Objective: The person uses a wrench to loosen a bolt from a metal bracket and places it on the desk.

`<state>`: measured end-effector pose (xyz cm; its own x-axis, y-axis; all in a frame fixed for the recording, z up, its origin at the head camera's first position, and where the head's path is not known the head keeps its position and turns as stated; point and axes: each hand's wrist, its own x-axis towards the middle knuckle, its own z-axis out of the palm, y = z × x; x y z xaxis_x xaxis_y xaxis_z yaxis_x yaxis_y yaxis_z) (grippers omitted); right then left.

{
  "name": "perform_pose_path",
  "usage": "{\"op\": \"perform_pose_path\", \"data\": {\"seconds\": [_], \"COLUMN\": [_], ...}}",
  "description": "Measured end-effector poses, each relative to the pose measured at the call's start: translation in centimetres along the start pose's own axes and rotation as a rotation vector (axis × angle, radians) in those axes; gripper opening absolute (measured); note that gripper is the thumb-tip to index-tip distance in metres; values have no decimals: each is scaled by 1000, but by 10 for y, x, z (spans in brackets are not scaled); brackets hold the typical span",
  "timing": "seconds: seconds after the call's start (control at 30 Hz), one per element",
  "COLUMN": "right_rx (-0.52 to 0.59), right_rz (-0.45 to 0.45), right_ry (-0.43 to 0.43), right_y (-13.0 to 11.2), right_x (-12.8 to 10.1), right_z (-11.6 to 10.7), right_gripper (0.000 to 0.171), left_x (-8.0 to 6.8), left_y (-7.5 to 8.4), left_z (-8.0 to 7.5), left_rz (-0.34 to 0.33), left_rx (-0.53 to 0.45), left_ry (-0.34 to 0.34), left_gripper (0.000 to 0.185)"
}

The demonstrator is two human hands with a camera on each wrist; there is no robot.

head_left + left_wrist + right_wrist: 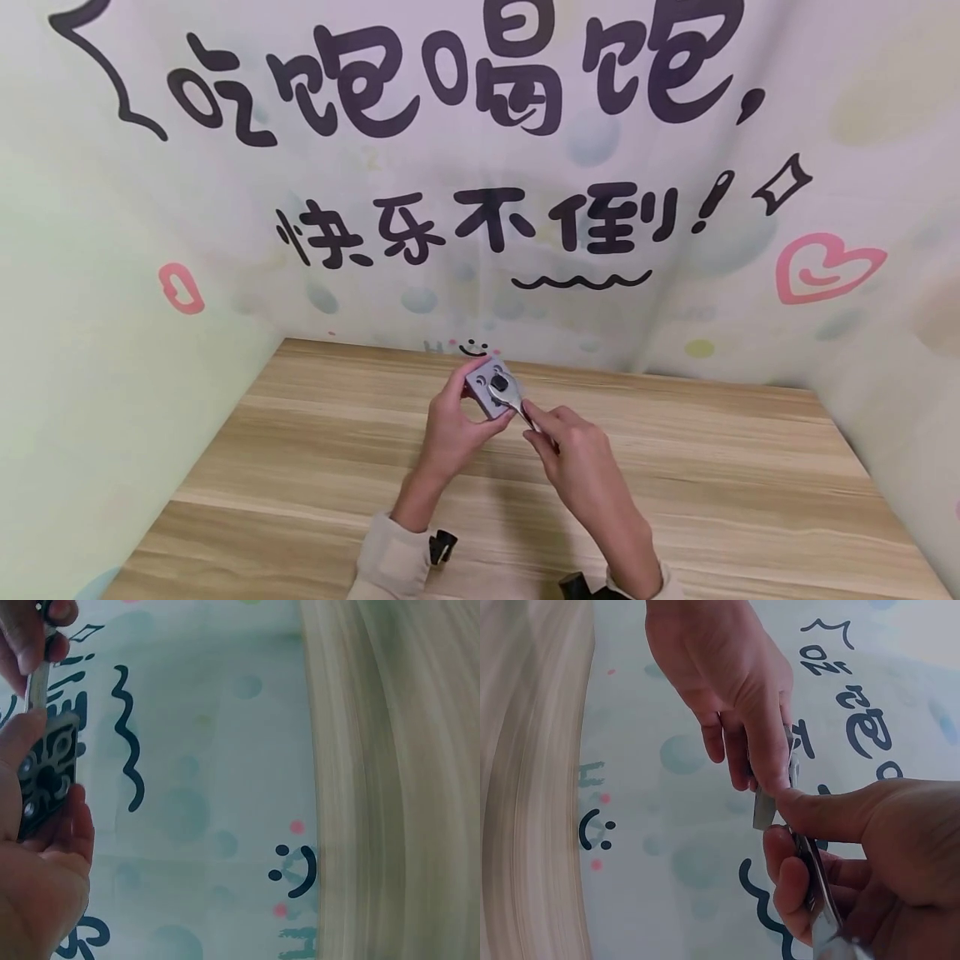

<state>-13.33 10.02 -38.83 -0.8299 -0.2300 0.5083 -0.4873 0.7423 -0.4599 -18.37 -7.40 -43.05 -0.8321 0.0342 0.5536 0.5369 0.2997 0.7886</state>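
My left hand grips a small grey square block with a black centre and curved markings, held up above the wooden table. My right hand pinches the handle of a small metal wrench whose head sits on the block's black centre. In the left wrist view the grey block lies between the left hand's thumb and fingers, with the wrench coming in from above. In the right wrist view the right hand pinches the wrench against the block's edge.
The wooden table meets a printed wall with black characters, a pink heart and a smiley face. Side walls close in left and right. Bare tabletop lies on both sides of the hands.
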Motion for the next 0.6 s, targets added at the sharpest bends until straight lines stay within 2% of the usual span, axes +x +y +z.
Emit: {"op": "perform_pose_path", "data": {"seconds": [0.3, 0.6], "right_rx": [-29, -73], "right_rz": [6, -46], "right_ry": [-2, 22], "right_y": [4, 10], "right_x": [1, 1], "right_z": [-4, -6], "right_gripper": [34, 33], "left_x": [3, 4], "left_y": [-2, 1], "left_z": [-12, -21], "left_rz": [-36, -113], "left_rx": [-143, -261], "left_ry": [-131, -260], "left_gripper": [73, 70]}}
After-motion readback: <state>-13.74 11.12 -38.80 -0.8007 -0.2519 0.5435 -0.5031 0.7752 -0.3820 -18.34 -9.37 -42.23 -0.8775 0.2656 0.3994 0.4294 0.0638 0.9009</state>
